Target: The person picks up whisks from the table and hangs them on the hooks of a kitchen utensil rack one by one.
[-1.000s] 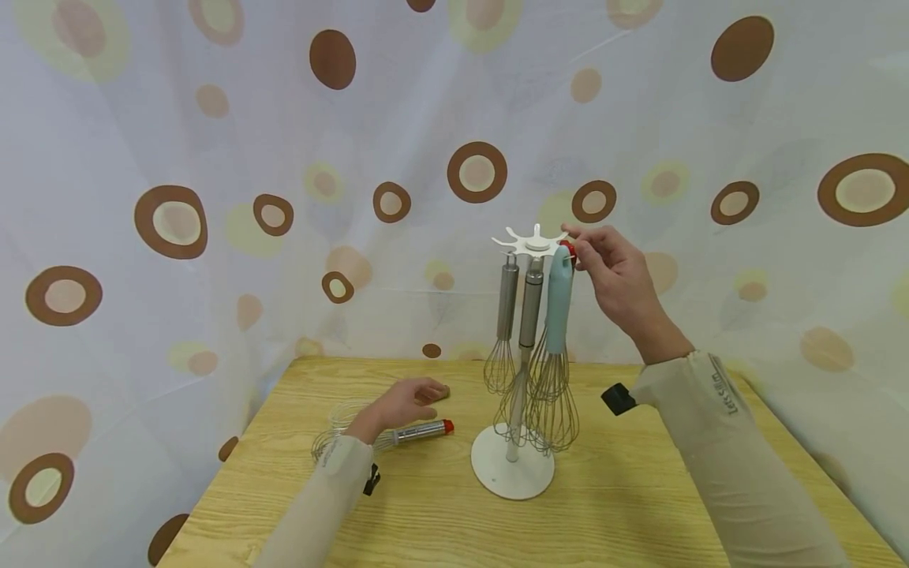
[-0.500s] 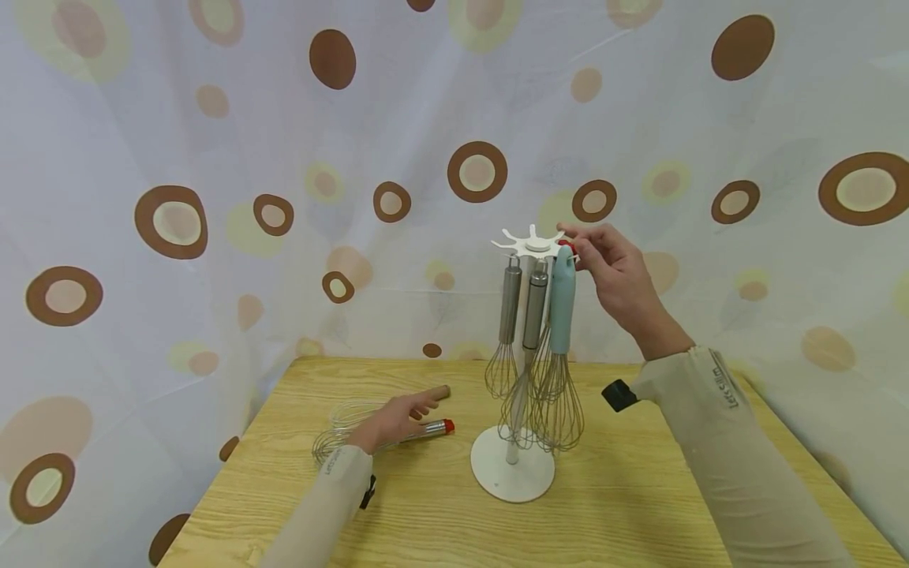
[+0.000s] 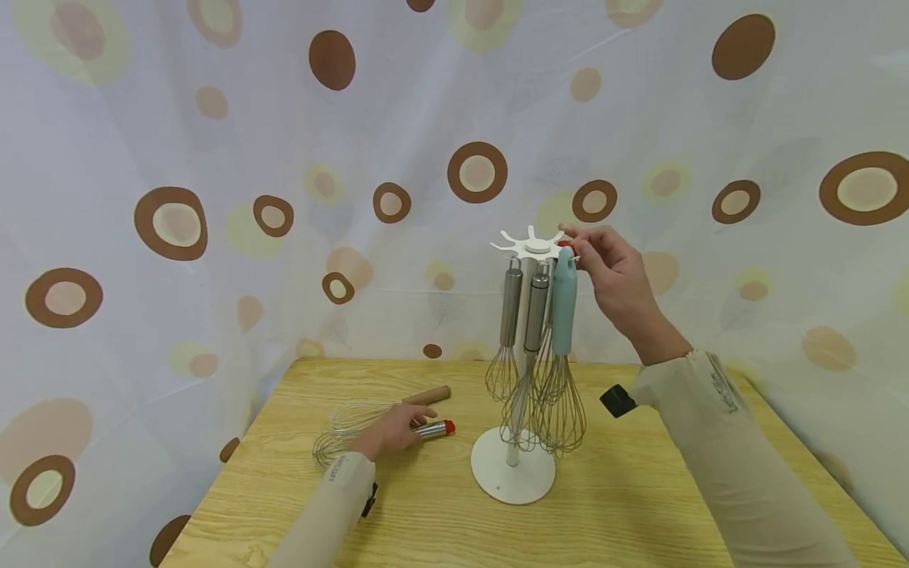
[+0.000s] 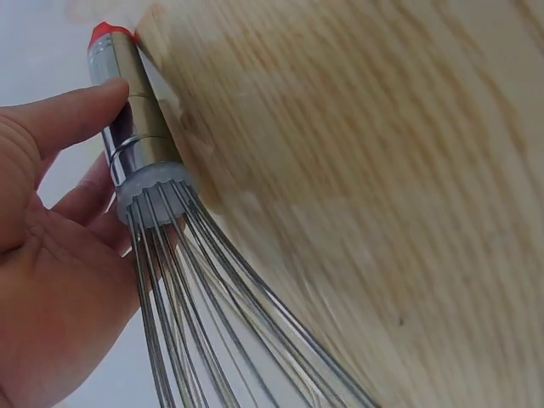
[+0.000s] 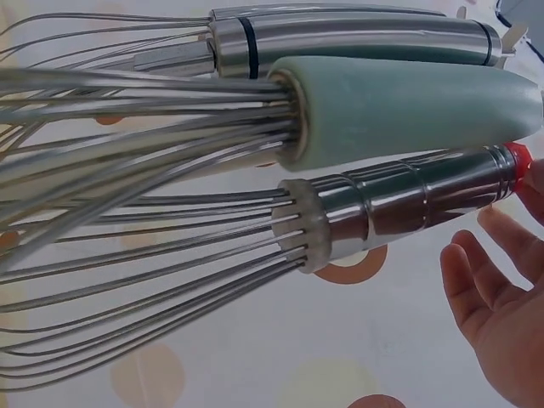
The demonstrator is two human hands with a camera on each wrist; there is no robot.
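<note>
In the head view my left hand [image 3: 394,430] is low over the table, gripping a steel-handled whisk [image 3: 435,430] with a red end cap. The left wrist view shows my thumb on its handle [image 4: 134,110] and fingers behind it; the whisk lies on the wood. My right hand [image 3: 619,276] is raised at a white rack [image 3: 537,246], pinching the red end of another steel-handled whisk [image 5: 416,200]. That whisk hangs behind a pale blue-handled whisk [image 3: 564,304] and is mostly hidden in the head view. Two grey metal-handled whisks [image 3: 536,315] hang farther left on the rack.
A wooden-handled whisk [image 3: 428,395] lies on the table [image 3: 440,521] just beyond my left hand. The rack's round white base [image 3: 513,489] stands mid-table. A dotted curtain [image 3: 398,118] hangs behind and at both sides.
My left hand has come down onto the red-capped whisk's handle, uncovering the wooden handle behind. The rack's top and its hanging whisks have turned slightly rightward; my right hand stays almost in place.
</note>
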